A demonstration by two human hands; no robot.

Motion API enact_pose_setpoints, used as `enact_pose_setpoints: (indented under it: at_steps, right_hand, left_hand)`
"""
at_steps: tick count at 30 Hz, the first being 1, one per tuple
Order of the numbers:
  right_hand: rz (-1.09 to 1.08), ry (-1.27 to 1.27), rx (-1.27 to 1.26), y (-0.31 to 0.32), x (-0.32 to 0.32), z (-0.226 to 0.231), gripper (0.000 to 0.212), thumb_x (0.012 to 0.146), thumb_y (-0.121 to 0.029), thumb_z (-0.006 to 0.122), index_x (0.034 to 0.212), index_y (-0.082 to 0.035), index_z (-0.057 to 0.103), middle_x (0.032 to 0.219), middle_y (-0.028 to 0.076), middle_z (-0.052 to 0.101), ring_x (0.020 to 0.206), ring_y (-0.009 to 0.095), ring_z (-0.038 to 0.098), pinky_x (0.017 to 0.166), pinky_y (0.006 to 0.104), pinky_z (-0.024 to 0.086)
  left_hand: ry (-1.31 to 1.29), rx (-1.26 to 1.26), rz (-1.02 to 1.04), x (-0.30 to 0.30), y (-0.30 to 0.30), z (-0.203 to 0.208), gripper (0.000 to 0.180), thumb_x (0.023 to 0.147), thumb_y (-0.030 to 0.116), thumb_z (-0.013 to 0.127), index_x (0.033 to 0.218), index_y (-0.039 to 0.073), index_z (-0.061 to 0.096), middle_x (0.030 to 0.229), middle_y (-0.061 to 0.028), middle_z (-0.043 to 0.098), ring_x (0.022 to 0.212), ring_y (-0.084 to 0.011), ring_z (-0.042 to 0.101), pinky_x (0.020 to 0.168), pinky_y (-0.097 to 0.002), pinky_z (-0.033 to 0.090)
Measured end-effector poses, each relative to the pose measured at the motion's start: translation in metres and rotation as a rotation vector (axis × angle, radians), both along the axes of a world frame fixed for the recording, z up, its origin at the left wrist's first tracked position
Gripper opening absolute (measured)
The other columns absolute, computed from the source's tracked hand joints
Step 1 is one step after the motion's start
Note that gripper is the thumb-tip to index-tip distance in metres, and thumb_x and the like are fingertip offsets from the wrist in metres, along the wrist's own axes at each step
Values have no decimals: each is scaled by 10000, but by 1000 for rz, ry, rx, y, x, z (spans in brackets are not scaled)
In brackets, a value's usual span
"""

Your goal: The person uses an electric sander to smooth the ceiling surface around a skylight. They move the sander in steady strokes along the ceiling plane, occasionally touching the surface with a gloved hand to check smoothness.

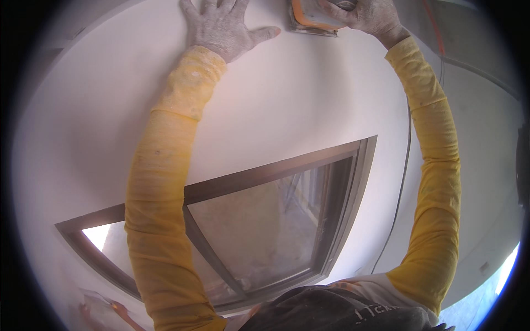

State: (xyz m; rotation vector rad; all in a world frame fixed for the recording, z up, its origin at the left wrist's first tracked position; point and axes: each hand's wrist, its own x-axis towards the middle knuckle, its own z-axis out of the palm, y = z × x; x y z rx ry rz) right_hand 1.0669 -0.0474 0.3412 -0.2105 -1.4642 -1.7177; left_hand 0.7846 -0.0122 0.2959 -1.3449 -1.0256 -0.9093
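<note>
With the left hand (221,25) flat and open on the white wall (287,99) and the right hand (367,16) fingers gripping the orange sander (309,19) up at the far top, its dangling cord (406,160) could snag and tug the sander off the wall

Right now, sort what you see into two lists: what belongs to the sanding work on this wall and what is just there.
In use:
- sander, in the grip of the right hand
- white wall, with the left hand flat on it
- black cord hanging down the wall

Just there:
- dark-framed window
- orange cable at upper right
</note>
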Motion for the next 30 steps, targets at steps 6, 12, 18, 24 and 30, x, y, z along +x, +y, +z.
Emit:
enact_pose_setpoints:
  at_steps: [6,12,18,24,30]
  right_hand:
    - [3,15,-31,2,-9,0,530,779,-357,777,1209,-90,620,1070,123,679,931,357,704,753,460,590]
    - [9,29,-48,2,-24,0,547,766,-370,786,1206,-88,625,1065,122,683,936,353,709,765,453,596]
    - [41,8,-33,2,-36,1,556,764,-371,784,1210,-79,626,1070,122,685,934,339,716,770,439,602]
    - [26,31,-108,2,-52,4,591,763,-400,783,1234,-79,629,1082,125,690,951,334,722,788,437,603]
    - [10,60,-70,1,-66,2,613,773,-413,770,1267,-83,623,1119,132,691,982,336,721,813,442,595]
  left_hand:
    - [-10,12,-8,-6,1,2,1083,862,818,540,1632,92,309,1696,-114,286,1579,-354,177,1218,-734,56]
    - [-19,30,-3,-19,1,2,1077,849,808,569,1618,90,337,1677,-117,318,1568,-350,202,1212,-742,61]
    - [-33,59,-11,-35,4,-1,1071,835,798,598,1603,88,366,1657,-120,350,1556,-345,227,1205,-750,67]
    - [-21,144,74,-60,19,3,1092,849,823,556,1612,70,346,1675,-129,323,1564,-346,216,1207,-750,60]
    - [-38,106,28,-59,8,-3,1097,838,827,560,1599,61,374,1666,-137,341,1556,-359,230,1199,-758,68]
